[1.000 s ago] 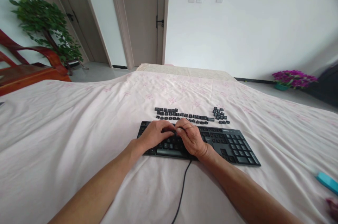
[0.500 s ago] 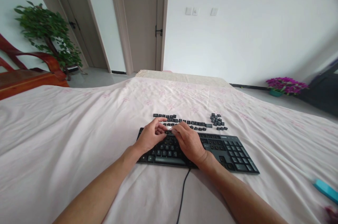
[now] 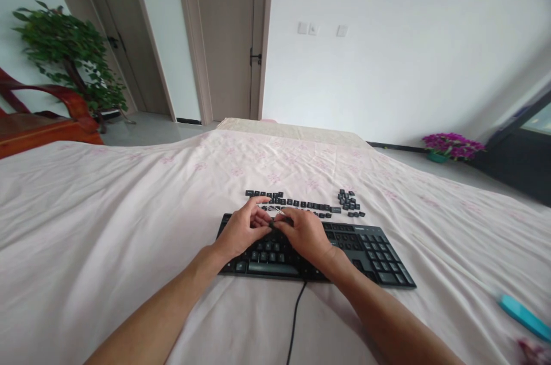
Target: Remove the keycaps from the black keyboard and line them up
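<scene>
A black keyboard lies on the cloth, with many keys missing from its upper and middle parts. Over its left half is my left hand, index finger stretched out and apart from the thumb, the other fingers curled. Its thumb comes close to my right thumb above the keys. My right hand is closed on a thin silver tool, whose exact kind I cannot make out. Just behind both hands, loose black keycaps lie in rows. My hands cover part of the keyboard.
More loose keycaps form a cluster at the back right. A black cable runs from the keyboard toward me. On the right of the patterned cloth lies a turquoise object. A wooden chair stands at the left.
The view has shifted slightly, so everything sits a little lower and to the left. My left thumb and right thumb have come closer together over the keyboard. The silver tool stays in my right hand.
</scene>
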